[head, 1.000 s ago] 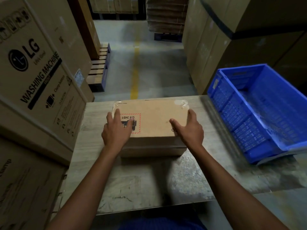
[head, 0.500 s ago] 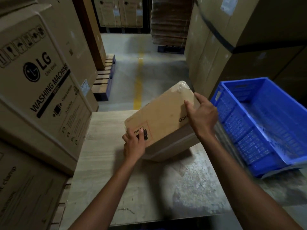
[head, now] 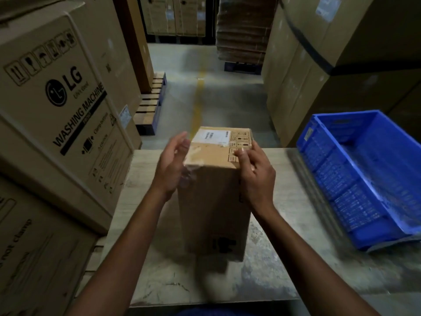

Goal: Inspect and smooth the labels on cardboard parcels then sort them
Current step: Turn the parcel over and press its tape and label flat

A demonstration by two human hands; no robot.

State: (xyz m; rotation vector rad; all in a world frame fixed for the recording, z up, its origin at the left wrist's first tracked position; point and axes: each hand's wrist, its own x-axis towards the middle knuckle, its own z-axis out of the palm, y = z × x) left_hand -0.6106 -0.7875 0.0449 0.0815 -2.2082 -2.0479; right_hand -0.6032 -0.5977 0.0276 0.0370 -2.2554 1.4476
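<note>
Cardboard parcel [head: 214, 201] is pressed by the flat left hand [head: 170, 165] and gripped by the right hand [head: 255, 174]; white label [head: 210, 136] is untouched, sorting judged undone.

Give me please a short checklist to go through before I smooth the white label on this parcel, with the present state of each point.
1. The white label is turned up toward the camera: ok.
2. No hand covers the label: ok. The left hand lies against the left side of the parcel, and the right hand grips its upper right edge.
3. The label lies flat, no lifted corner: cannot tell, the picture is blurred.
4. The parcel's lower end rests on the table: cannot tell.
5. The blue crate stands to the right of the parcel: ok.
</note>
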